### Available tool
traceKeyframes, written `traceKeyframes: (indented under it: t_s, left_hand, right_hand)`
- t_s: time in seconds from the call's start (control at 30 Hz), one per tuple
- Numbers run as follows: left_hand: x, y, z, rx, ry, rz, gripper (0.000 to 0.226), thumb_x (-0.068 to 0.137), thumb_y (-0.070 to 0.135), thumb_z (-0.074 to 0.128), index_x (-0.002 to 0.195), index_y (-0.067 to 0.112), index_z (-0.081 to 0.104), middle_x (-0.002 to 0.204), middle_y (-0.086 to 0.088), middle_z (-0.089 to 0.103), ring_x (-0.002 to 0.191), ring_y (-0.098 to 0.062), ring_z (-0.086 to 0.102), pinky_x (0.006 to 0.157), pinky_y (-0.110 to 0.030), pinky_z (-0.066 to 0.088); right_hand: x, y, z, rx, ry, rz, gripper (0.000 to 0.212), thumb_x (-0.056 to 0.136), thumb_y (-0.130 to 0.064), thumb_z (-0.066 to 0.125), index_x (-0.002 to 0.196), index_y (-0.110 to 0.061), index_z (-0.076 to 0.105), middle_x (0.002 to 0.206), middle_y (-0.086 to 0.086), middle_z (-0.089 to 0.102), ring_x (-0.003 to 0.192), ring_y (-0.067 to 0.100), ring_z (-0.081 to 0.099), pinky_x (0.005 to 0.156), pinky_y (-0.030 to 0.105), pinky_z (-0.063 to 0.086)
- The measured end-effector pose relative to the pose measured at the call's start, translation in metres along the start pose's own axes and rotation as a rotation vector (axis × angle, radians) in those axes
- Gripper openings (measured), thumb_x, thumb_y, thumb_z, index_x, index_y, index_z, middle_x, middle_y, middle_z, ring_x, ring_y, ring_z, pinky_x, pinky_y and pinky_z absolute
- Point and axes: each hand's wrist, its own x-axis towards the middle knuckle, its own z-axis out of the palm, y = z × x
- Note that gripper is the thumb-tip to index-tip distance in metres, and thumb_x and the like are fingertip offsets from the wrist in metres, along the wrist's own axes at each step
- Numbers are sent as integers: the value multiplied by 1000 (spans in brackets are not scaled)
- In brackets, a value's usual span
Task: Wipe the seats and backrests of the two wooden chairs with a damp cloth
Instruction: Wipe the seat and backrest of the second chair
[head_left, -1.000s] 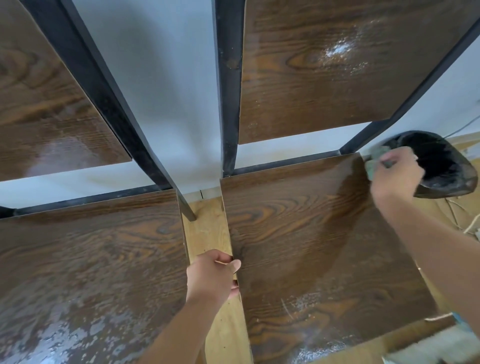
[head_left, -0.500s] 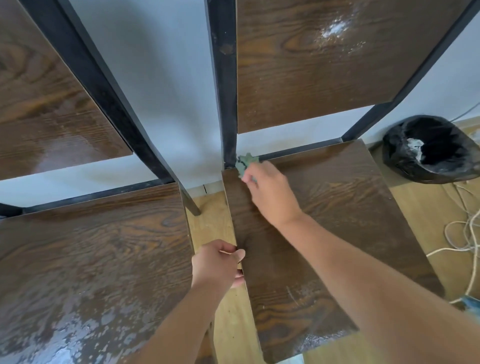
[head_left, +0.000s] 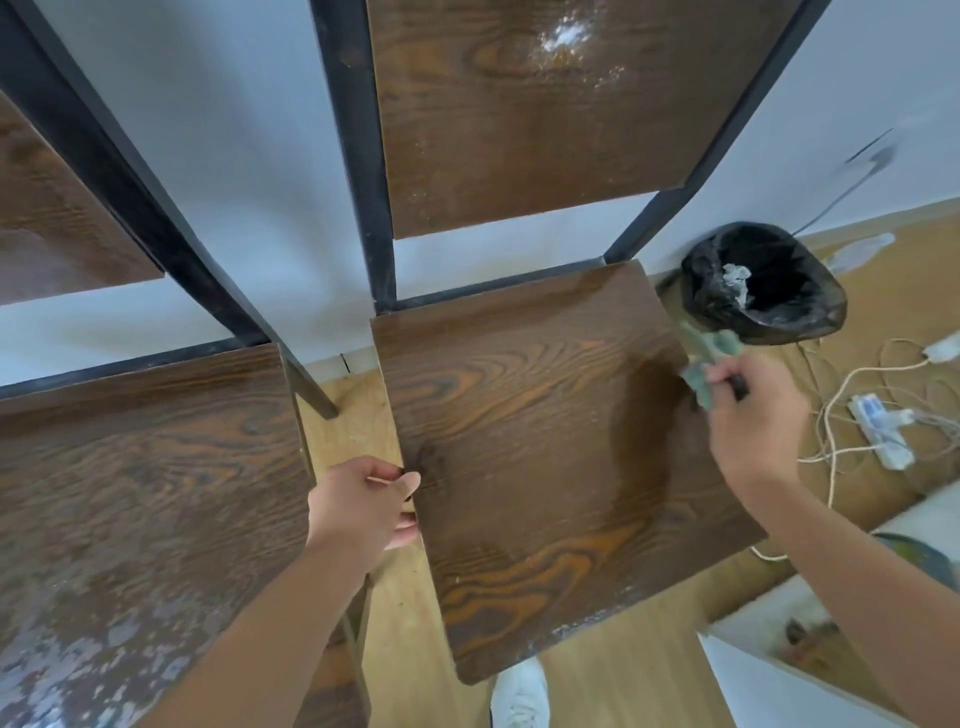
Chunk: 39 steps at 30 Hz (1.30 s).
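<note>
Two dark wooden chairs with black metal frames stand side by side against a pale wall. The right chair's seat (head_left: 530, 467) lies in the middle, its backrest (head_left: 545, 114) above it. My right hand (head_left: 753, 421) is shut on a green damp cloth (head_left: 706, 364) at the seat's right edge, where a dark wet streak shows. My left hand (head_left: 363, 504) grips the same seat's left edge. The left chair's seat (head_left: 140, 467) has pale patchy marks near its front, and its backrest (head_left: 57, 218) sits at the far left.
A black-lined waste bin (head_left: 763, 291) stands on the wooden floor just right of the right chair. White cables and a power strip (head_left: 883, 431) lie further right. My white shoe (head_left: 519, 696) shows below the seat. A white box edge is at bottom right.
My right hand swept the cloth from the seat's back right corner to the back left corner, then back across to the right edge. My left hand kept its hold on the seat's left edge.
</note>
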Motion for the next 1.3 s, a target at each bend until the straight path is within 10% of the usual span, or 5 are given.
traceKeyframes:
  t_s: [0.43,0.77,0.87,1.03,1.3]
  left_hand:
    - [-1,-3,-2,6,-8,16,7,93,15,82,92,14,76,95,-7,75,55,-19,79,61,-40,69]
    - [-11,-7,1,37,49,81,6,96,21,78,99,18,74,99,-7,77,59,-18,81,56,-32,67]
    - [-27,-22,6,44,112,154,4,98,21,75,102,22,73,93,-2,78,57,-9,78,48,-20,60]
    - [-53,-52,2,189,125,221,16,99,13,70,92,28,73,84,1,79,65,-14,77,63,-31,64]
    - [-74,-62,4,331,42,303,22,107,32,55,87,27,66,79,-8,72,72,-32,69,67,-41,58]
  right_hand:
    - [-264,-134,13,514,-818,-565,34,71,24,57,77,-10,55,87,-1,51,83,19,54,61,31,47]
    - [-159,-106,16,317,-266,-87,33,77,25,66,73,-8,58,80,1,62,84,26,63,74,38,52]
    - [-182,-122,27,296,-331,-46,32,75,25,60,71,-6,59,79,4,61,82,27,60,73,39,50]
    - [-235,-126,16,382,-715,-538,27,76,17,45,78,-9,52,82,4,51,81,23,48,67,26,37]
    - [-170,13,-36,-29,-350,-139,32,74,26,69,72,-5,59,77,7,54,76,28,50,68,35,39]
